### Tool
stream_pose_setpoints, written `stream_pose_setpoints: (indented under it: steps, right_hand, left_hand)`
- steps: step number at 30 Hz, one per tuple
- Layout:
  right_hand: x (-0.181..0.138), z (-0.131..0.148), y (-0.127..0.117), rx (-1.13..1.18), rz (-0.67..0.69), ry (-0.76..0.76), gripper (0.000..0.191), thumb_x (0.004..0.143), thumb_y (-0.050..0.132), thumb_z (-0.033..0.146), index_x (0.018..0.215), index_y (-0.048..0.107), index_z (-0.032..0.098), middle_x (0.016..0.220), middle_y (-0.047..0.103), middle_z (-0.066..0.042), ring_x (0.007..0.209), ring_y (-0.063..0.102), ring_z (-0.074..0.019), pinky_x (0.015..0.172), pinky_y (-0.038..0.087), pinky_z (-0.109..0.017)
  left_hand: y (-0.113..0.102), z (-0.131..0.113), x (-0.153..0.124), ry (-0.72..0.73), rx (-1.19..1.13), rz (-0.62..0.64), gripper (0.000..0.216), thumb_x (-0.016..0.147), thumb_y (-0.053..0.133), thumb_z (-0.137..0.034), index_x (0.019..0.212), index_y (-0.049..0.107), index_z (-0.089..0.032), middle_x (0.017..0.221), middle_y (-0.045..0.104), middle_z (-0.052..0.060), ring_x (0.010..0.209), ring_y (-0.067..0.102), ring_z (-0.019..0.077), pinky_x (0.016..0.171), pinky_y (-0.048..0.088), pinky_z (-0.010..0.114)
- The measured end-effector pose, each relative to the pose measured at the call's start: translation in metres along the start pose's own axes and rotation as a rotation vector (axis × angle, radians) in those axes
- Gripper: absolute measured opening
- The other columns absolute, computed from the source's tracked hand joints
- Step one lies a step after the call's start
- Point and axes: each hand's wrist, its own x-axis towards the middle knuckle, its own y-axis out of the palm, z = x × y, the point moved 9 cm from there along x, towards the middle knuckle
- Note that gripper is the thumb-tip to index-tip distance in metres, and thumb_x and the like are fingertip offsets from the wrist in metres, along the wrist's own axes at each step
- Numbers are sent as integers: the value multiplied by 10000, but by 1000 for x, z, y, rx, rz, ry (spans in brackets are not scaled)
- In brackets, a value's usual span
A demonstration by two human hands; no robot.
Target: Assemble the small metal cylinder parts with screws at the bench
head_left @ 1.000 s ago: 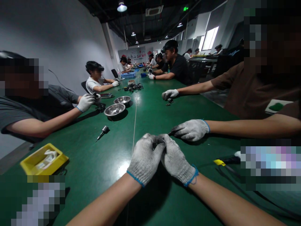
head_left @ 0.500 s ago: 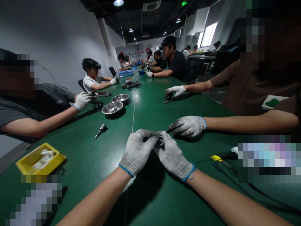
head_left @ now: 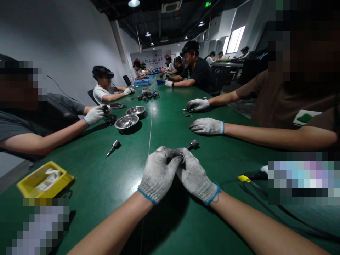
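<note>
My left hand (head_left: 158, 174) and my right hand (head_left: 196, 176), both in grey knit gloves, are pressed together over the green table (head_left: 111, 184) at centre. Their fingers close round a small dark ring-shaped part (head_left: 175, 157), mostly hidden between the fingertips. Just beyond my right hand lies a small metal tool bit (head_left: 193, 144) on the table. Another such metal bit (head_left: 113, 147) lies further left.
A yellow bin (head_left: 44, 179) sits at near left. Two steel bowls (head_left: 126, 122) stand further up the table. A co-worker's gloved hand (head_left: 206, 125) rests flat at right; a yellow-tipped tool with a cable (head_left: 249, 177) lies near right. Several other people work along both sides.
The co-worker's hand at right has let go of the metal bit and drawn back, leaving it on the table. My hands stay closed round the small part.
</note>
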Motion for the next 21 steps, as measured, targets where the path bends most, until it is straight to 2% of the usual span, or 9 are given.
stream_pose_setpoints:
  steps: [7,13,17,21]
  right_hand:
    - [-1,-6,4,1,34,37,303,846,617,147,1137,645,225,1090,750,-101,1033,722,-283,998,586,-478]
    - [-1,-6,6,-8,44,20,305,846,606,137,1134,654,228,1076,746,-99,1030,716,-288,994,584,-491]
    - [-4,-4,5,-18,28,-3,313,858,597,153,1158,647,232,1092,745,-103,1045,712,-294,995,584,-489]
    - [-4,-2,4,-43,11,-11,307,872,593,163,1169,636,229,1096,742,-105,1048,714,-295,988,589,-484]
  left_hand:
    - [3,0,0,5,37,10,157,916,665,-169,910,816,-210,872,760,32,842,706,192,824,537,311]
    - [4,0,-1,-73,141,19,144,912,649,-189,894,792,-197,903,742,53,847,696,207,808,534,334]
    - [2,2,0,-99,63,-14,86,875,678,-168,828,747,-191,866,712,34,819,669,188,790,516,317]
    - [4,17,2,-179,-83,-24,62,822,718,-194,818,656,-189,766,643,-19,723,599,151,682,459,272]
